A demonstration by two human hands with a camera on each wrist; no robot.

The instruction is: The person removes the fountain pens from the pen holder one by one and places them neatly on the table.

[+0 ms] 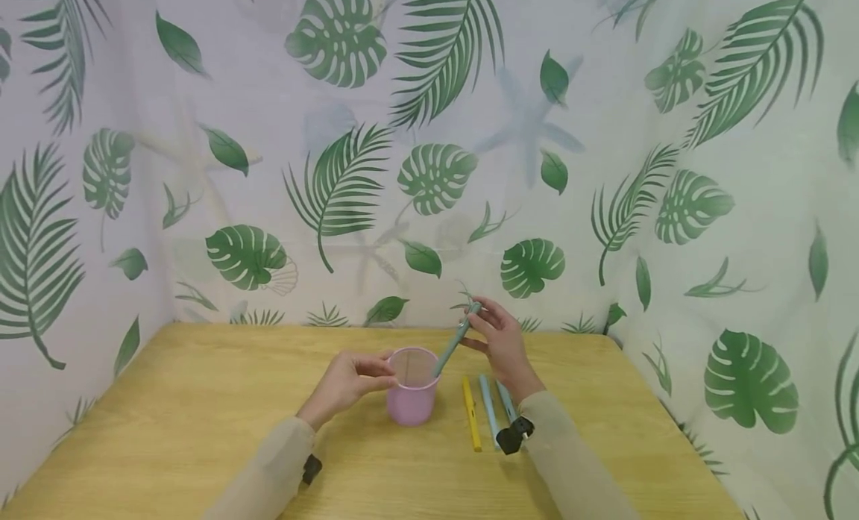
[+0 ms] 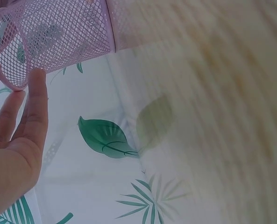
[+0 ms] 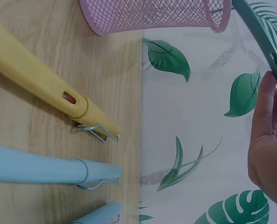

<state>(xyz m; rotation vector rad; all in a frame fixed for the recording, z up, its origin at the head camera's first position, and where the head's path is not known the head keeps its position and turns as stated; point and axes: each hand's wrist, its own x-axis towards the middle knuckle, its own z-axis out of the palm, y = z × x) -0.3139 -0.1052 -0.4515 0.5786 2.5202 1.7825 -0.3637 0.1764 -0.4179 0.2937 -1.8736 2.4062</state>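
Standing upright near the middle of the wooden table [image 1: 168, 430], the pink mesh cup [image 1: 411, 389] is the central item. A grey-blue pen [image 1: 456, 339] leans at a tilt with its lower end inside the cup rim and its upper end raised toward the right. The right hand [image 1: 499, 345] pinches the upper end of this pen between thumb and fingertips; the remaining fingers are loosely spread. The left hand [image 1: 345, 382] rests against the left side of the cup, fingers only slightly bent, with fingertips touching the mesh near the rim, as the left wrist view confirms.

Just to the right of the cup, three more pens lie flat and roughly parallel on the table: a yellow pen [image 1: 472, 414] nearest the cup, a light blue pen [image 1: 488, 409] beside it, and a second blue pen [image 1: 505, 401] partly covered by the right forearm. The right wrist view shows metal clips on the yellow and light blue pens.

A leaf-patterned curtain [image 1: 429, 154] encloses the table at the back and on both sides
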